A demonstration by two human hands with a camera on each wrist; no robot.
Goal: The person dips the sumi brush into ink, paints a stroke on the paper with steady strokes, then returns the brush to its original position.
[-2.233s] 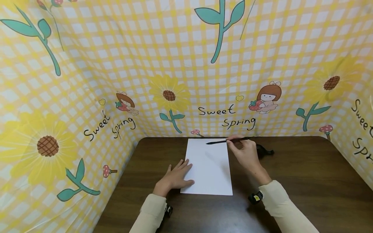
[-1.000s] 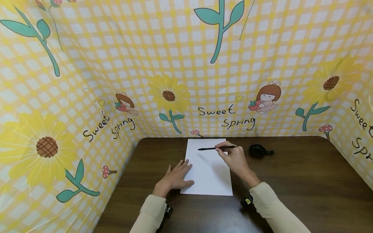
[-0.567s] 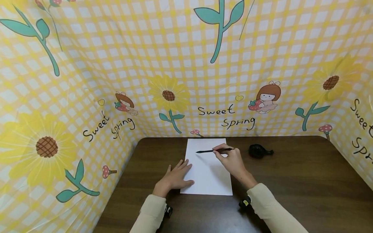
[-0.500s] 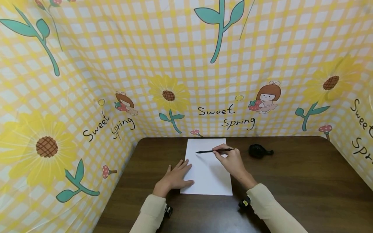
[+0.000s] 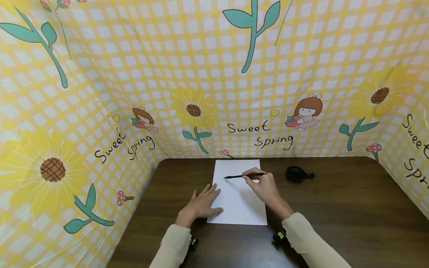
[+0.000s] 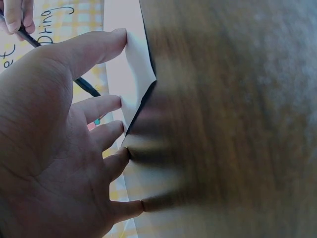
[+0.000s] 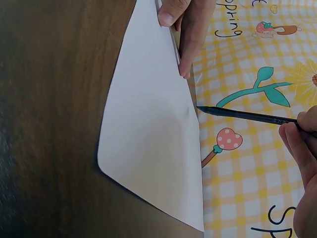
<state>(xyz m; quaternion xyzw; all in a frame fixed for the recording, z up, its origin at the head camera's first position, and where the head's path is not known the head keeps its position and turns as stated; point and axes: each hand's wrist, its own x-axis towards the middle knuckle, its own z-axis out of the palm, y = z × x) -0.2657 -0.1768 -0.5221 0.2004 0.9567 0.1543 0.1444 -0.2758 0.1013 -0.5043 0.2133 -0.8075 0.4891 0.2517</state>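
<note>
In the head view, a white sheet of paper (image 5: 236,212) lies upright on the brown table, with no marks showing on it. My left hand (image 5: 202,204) rests across its left edge, fingers spread and fairly straight. My right hand (image 5: 264,186) pinches a slim black pencil (image 5: 233,176) between thumb and fingers, its pointed tip aimed left, close over the upper left part of the sheet. The right wrist view shows the dark tapered tip of the pencil (image 7: 247,115) near the paper's far edge. In the left wrist view, thumb and fingertips of the left hand (image 6: 59,129) reach the paper's edge.
A black rounded object with a narrow neck (image 5: 296,174) stands on the table (image 5: 352,208), right of the paper. Behind and at both sides hangs a yellow checked cloth (image 5: 234,96) with flower prints. Each wrist wears a small black camera, such as the right one (image 5: 279,235).
My right hand has carried the pencil left and toward me, from the paper's upper right edge to over its upper left part. The left hand and the sheet have stayed put.
</note>
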